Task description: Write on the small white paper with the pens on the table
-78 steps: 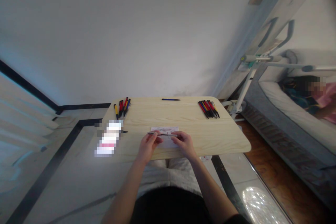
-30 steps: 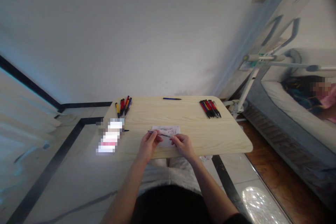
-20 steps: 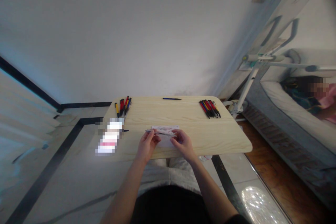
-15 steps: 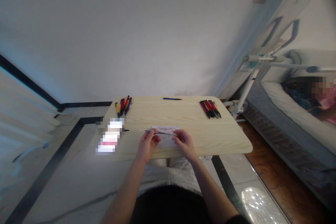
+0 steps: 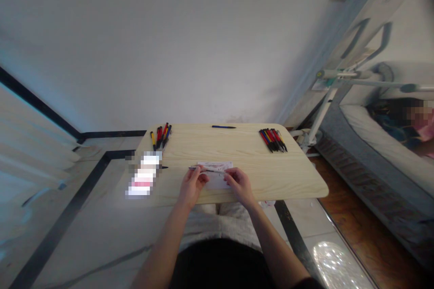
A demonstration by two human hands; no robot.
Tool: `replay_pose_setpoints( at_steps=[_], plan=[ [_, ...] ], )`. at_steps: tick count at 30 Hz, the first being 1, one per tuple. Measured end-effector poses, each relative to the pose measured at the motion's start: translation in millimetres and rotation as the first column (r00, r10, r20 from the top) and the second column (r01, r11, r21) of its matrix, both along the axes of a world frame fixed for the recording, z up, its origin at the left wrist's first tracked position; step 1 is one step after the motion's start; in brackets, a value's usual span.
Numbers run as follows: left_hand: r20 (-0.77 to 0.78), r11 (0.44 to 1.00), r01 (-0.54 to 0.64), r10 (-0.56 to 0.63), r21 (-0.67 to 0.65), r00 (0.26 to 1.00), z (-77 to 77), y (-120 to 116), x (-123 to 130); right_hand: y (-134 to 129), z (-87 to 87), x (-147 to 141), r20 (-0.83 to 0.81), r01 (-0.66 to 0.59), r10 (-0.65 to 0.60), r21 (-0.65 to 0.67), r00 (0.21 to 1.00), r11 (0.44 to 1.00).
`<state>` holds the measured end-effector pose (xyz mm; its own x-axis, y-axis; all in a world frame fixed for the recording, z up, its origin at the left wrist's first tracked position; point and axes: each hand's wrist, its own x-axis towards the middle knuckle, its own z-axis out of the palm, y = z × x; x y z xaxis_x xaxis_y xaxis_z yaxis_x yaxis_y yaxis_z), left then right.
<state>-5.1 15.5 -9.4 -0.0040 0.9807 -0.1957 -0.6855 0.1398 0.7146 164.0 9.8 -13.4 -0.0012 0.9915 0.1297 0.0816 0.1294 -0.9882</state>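
Note:
A slim pen (image 5: 213,171) is held level between my two hands, over a white sheet of paper (image 5: 217,182) with printing along its top. The fingers of my left hand (image 5: 192,184) pinch its left end, and those of my right hand (image 5: 239,184) close on its right end. Both hands are near the front edge of the light wooden table (image 5: 278,176). At the table's back lies a single blue pen (image 5: 224,127). Several pens (image 5: 272,140) lie side by side at the right, and a looser group (image 5: 162,136) sits at the back left.
A blurred-out bright object (image 5: 144,174) is at the table's left side, with a dark pen tip showing beside it. The wall stands behind the table. At the right are a white metal frame (image 5: 320,115), a grey bed (image 5: 352,144) and part of a person.
The view has shifted slightly. Both hands keep their hold on the pen, which has turned or moved only a little.

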Motion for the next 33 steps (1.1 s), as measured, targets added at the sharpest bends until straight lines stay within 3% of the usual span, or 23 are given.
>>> replay_pose_setpoints(
  at_steps=[27, 33],
  plan=[
    [-0.016, 0.999, 0.016, -0.016, 0.036, 1.000, -0.6, -0.8, 0.2, -2.6, 5.2, -1.5, 0.152, -0.044, 0.037, 0.043, 0.988, 0.998],
    [-0.029, 0.998, -0.055, 0.057, 0.039, 0.998, 0.0, -1.1, 2.8, -0.9, 1.0, -2.7, 0.182, -0.034, 0.026, 0.042, 0.983, 0.999]
  ],
)
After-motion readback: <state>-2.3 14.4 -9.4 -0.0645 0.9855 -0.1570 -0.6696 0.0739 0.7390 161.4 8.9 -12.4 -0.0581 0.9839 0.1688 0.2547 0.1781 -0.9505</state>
